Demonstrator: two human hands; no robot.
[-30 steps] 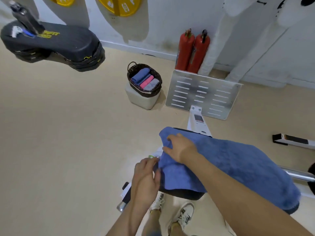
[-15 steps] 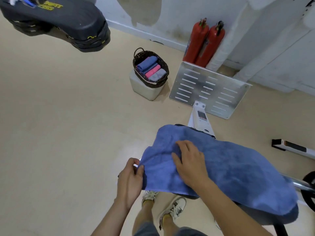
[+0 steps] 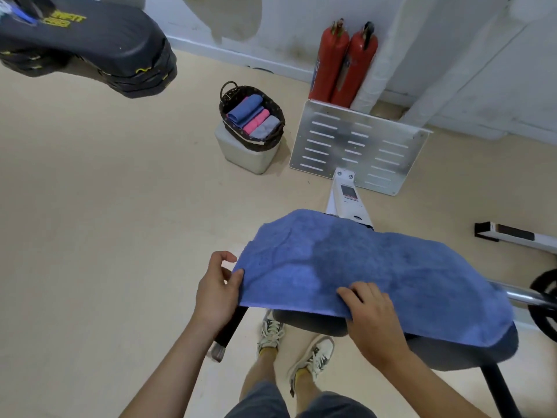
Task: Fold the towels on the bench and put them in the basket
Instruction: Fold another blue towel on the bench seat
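A blue towel lies spread over the dark padded bench, hiding most of it. My left hand pinches the towel's near-left corner between thumb and fingers. My right hand grips the towel's near edge further right, fingers on top. On the floor beyond, a dark wicker basket sits on a white box and holds three rolled towels: blue, pink and grey.
Two red fire extinguishers stand against the wall behind a slotted metal plate. A black padded gym piece hangs at the upper left. A chrome bar and black wheel are at the right. My feet stand below the bench.
The towel has been pulled out flatter toward me. My left hand moved left with its corner, and my right hand slid from the towel's top down to the near edge.
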